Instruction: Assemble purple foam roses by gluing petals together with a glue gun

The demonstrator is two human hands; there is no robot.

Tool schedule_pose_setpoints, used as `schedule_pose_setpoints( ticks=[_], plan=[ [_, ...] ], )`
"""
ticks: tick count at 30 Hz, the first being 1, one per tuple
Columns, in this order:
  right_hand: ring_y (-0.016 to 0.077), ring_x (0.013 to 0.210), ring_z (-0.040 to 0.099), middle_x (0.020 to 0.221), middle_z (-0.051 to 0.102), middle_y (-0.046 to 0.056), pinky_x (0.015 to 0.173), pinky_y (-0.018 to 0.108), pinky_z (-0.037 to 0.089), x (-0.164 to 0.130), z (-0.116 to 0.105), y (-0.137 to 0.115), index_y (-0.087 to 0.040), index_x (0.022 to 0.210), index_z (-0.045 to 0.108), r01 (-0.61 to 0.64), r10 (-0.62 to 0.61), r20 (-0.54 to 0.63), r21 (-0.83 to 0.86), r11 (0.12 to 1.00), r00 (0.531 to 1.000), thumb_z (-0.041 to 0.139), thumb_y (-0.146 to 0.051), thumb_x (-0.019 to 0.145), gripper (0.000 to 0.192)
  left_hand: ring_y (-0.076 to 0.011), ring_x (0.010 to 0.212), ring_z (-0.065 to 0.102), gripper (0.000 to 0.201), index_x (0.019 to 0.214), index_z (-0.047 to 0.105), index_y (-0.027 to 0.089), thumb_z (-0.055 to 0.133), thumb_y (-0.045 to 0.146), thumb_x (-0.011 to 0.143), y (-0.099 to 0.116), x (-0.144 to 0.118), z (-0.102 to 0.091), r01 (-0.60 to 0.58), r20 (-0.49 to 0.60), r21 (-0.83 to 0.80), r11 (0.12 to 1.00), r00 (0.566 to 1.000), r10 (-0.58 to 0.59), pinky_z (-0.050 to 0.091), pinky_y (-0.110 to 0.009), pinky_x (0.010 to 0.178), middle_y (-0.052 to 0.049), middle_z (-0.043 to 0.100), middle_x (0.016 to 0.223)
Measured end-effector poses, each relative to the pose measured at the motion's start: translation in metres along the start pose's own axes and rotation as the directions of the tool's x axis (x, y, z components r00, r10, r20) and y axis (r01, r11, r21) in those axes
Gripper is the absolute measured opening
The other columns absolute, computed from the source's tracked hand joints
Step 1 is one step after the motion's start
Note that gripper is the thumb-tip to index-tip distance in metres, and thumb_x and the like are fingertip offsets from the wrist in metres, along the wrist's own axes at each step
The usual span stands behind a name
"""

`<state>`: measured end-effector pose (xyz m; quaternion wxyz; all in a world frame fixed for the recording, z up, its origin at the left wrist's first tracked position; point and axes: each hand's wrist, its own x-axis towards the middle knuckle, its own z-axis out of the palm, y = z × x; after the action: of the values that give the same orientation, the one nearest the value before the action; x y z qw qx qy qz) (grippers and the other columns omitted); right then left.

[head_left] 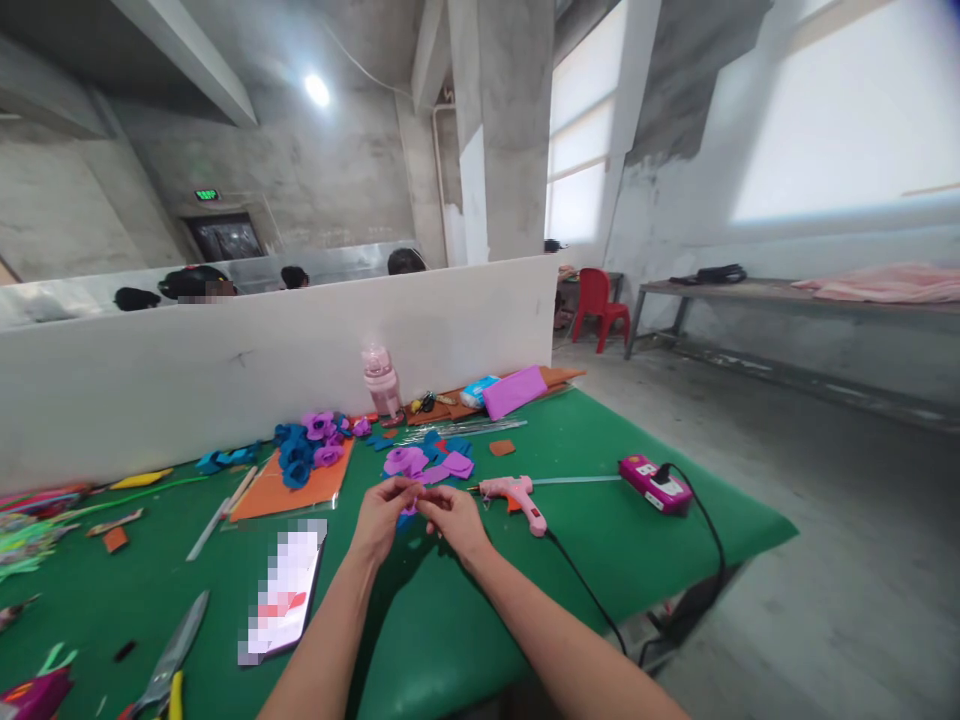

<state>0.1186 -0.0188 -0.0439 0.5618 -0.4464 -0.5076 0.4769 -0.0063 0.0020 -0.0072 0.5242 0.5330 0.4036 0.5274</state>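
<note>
Working at the near middle of the green cloth-covered tabletop. Left hand and right hand meeting fingertip to fingertip, both grips pinching a small purple foam piece between them, just above the cloth; shape of the piece too small to tell.

Lying at 12 o'clock from the hands, near: loose purple foam petals beside blue foam scraps. Lying at 2 o'clock, just beside the right hand: pink hot-glue gun, black cord trailing off toward 5 o'clock. Sitting at 3 o'clock, well apart: pink power strip with a plug in it.

Resting at 10 o'clock: orange foam sheet carrying a heap of blue and purple foam flowers. Standing at 12 o'clock, farther back against the white partition board: pink plastic drink bottle. Lying at 8 o'clock: smartphone, face up. Lying at 8 o'clock, at the tabletop's near edge: grey metal scissors.
</note>
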Motion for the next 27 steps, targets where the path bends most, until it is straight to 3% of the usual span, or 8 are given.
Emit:
schedule_pose_setpoints(
  ticks=[3,5,12,16,20,27],
  plan=[
    [0.011,0.053,0.055,0.077,0.066,0.002,0.05,0.023,0.042,-0.007,-0.007,-0.011,-0.017,0.084,0.062,0.125,-0.158,-0.178,-0.182,0.975,0.971,0.058,-0.037,0.075,0.023,-0.0097,0.054,0.051,0.021,0.068,0.067,0.014,0.075,0.031,0.059,-0.001,0.001,-0.001,-0.042,-0.058,0.006,0.999,0.997,0.042,0.039,-0.022,0.055,0.0,0.06,0.058],
    [0.0137,0.065,0.057,0.076,0.065,0.003,0.062,0.025,0.045,-0.008,-0.014,-0.024,-0.018,0.077,0.062,0.22,-0.294,-0.195,-0.327,0.919,0.936,0.053,-0.035,0.08,0.019,-0.0106,0.054,0.052,0.021,0.07,0.067,0.014,0.074,0.032,0.061,-0.001,0.001,-0.002,-0.061,-0.078,0.036,0.997,0.995,0.064,0.041,-0.022,0.057,-0.001,0.062,0.06],
    [0.0158,0.081,0.057,0.084,0.064,0.004,0.076,0.026,0.042,0.015,-0.032,-0.073,-0.019,0.083,0.063,0.49,-0.575,0.069,-0.612,0.621,0.815,0.047,-0.023,0.087,0.016,-0.0086,0.046,0.048,0.026,0.077,0.066,0.014,0.074,0.033,0.061,-0.001,-0.003,0.0,-0.012,0.025,-0.017,1.0,1.0,0.012,0.038,-0.021,0.047,0.001,0.057,0.054],
    [0.0162,0.085,0.055,0.085,0.063,0.003,0.079,0.026,0.04,0.028,-0.035,-0.087,-0.02,0.084,0.063,0.582,-0.605,0.261,-0.693,0.425,0.752,0.052,-0.021,0.085,0.011,-0.0091,0.044,0.049,0.026,0.075,0.066,0.014,0.074,0.033,0.06,-0.003,-0.004,0.002,0.034,0.014,0.004,0.999,0.999,-0.035,0.038,-0.021,0.045,0.0,0.059,0.053],
    [0.0165,0.085,0.054,0.084,0.062,0.002,0.077,0.027,0.038,0.034,-0.034,-0.09,-0.02,0.083,0.062,0.616,-0.587,0.381,-0.74,0.269,0.714,0.056,-0.021,0.084,0.006,-0.009,0.041,0.048,0.025,0.072,0.066,0.014,0.075,0.031,0.056,-0.007,-0.002,0.002,0.033,-0.043,0.03,0.999,0.999,-0.031,0.037,-0.021,0.043,0.001,0.059,0.052],
    [0.0186,0.087,0.052,0.092,0.061,0.005,0.077,0.03,0.035,0.036,-0.027,-0.082,-0.02,0.093,0.06,0.603,-0.524,0.473,-0.791,0.101,0.708,0.053,-0.031,0.086,0.015,-0.0093,0.04,0.047,0.02,0.068,0.067,0.015,0.073,0.03,0.057,-0.014,0.002,0.0,-0.018,-0.1,0.093,0.996,0.995,0.028,0.036,-0.021,0.042,0.001,0.059,0.05]
  ],
)
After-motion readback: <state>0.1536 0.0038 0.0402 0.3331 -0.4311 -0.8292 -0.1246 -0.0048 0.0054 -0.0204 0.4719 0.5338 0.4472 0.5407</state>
